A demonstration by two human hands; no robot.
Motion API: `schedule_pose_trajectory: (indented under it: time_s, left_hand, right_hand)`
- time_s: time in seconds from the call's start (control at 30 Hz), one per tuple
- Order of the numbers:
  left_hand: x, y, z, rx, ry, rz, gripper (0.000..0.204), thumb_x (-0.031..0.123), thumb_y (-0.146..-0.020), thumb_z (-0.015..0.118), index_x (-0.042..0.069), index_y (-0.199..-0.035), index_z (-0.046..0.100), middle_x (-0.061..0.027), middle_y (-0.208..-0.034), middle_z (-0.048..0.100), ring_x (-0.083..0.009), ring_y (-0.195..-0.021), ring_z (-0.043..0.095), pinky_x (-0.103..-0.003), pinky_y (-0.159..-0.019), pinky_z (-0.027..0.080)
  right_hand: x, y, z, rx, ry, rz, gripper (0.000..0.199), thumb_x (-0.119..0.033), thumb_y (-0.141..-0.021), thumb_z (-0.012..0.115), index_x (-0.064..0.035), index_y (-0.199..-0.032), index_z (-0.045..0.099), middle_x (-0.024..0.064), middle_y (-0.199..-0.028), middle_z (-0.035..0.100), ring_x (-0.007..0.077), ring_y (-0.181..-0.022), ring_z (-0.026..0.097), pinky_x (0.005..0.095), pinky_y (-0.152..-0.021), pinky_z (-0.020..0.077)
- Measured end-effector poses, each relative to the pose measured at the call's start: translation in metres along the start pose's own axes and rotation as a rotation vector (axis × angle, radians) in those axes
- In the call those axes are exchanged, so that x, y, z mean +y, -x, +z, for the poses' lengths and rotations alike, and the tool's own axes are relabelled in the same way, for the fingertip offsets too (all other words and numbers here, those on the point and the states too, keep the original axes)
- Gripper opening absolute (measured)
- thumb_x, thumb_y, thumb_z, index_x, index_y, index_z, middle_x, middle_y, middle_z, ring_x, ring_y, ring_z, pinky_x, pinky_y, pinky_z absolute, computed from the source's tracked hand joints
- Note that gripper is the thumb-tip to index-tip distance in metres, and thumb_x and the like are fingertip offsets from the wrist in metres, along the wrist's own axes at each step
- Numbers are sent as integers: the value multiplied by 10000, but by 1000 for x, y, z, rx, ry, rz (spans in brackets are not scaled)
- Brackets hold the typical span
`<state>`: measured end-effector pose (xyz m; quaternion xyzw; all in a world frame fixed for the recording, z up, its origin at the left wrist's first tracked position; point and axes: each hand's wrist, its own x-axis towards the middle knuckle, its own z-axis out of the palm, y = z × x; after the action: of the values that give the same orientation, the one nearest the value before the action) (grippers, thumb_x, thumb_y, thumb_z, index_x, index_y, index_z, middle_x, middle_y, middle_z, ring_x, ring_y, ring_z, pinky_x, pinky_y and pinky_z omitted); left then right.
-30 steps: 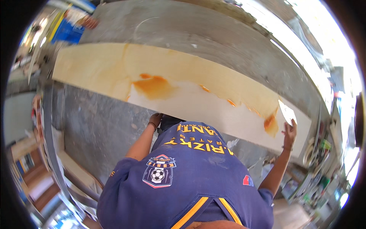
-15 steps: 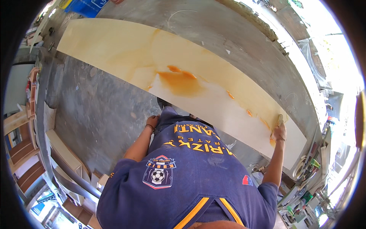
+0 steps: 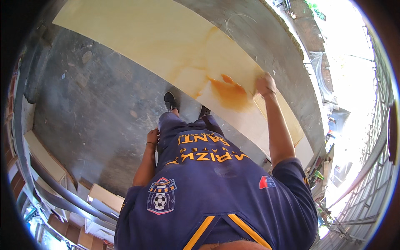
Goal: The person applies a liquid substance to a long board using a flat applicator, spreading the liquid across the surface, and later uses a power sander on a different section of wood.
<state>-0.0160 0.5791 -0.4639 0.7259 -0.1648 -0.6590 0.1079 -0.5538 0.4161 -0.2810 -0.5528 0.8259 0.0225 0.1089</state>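
A long pale board point(image 3: 125, 37) stretches diagonally before me, its far part coated in a thin yellowish film. On it lies a puddle of thick orange-amber glue point(image 3: 228, 93). My right hand point(image 3: 266, 84) is closed at the board's far edge, just right of the puddle, around a flat yellowish spreader that is mostly hidden and blurred. A streaked film runs from there toward the board's right end. My left hand point(image 3: 153, 136) hangs by my left thigh, away from the board; its fingers are too hidden to read.
Grey concrete floor point(image 3: 96, 91) lies left of the board, with my dark shoe point(image 3: 169, 100) near its close edge. A grey surface point(image 3: 246, 25) borders the board's far side. Wooden panels point(image 3: 106, 196) are stacked at lower left. A metal lattice point(image 3: 371, 175) stands at far right.
My right hand has swept from the board's right end up and left along its far edge, near the puddle. Orange streaks there are now smeared. The whole view has shifted; my left hand stays low.
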Motion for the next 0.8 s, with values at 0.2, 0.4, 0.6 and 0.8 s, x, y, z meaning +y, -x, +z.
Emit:
schedule_pose_trajectory:
  time_s: [0.2, 0.4, 0.6, 0.8]
  left_hand:
    - [-45, -1, -34, 37, 96, -19, 456, 442, -858, 511, 25, -1032, 571, -78, -935, 622, -145, -705, 560, -274, -537, 410]
    - [-66, -11, -59, 21, -246, 112, 452, 438, -884, 459, 25, -1004, 597, -87, -900, 642, -158, -769, 599, -279, -589, 445]
    - [-62, -26, -75, 2, -393, 197, 465, 443, -889, 437, 17, -959, 610, -83, -836, 649, -168, -724, 601, -279, -580, 448]
    - [-33, -45, -65, -44, -522, 314, 454, 433, -883, 428, 19, -877, 614, -109, -789, 635, -202, -683, 583, -318, -598, 444]
  right_hand:
    - [-215, -65, -44, -75, -108, -106, 344, -295, -727, 505, -12, -873, 632, 232, -939, 614, 358, -904, 593, 423, -773, 465]
    - [-322, -86, -57, -112, -17, -532, 372, -144, -729, 452, -55, -1065, 587, 192, -943, 626, 361, -890, 595, 425, -776, 465]
    - [-201, -56, -43, -352, -70, -821, 597, 90, -607, 421, -116, -1146, 573, 126, -1138, 575, 303, -1090, 504, 356, -959, 381]
    - [-47, 76, -57, -398, -125, -358, 552, 25, -650, 469, -153, -1163, 569, 109, -1132, 588, 299, -1068, 526, 365, -944, 395]
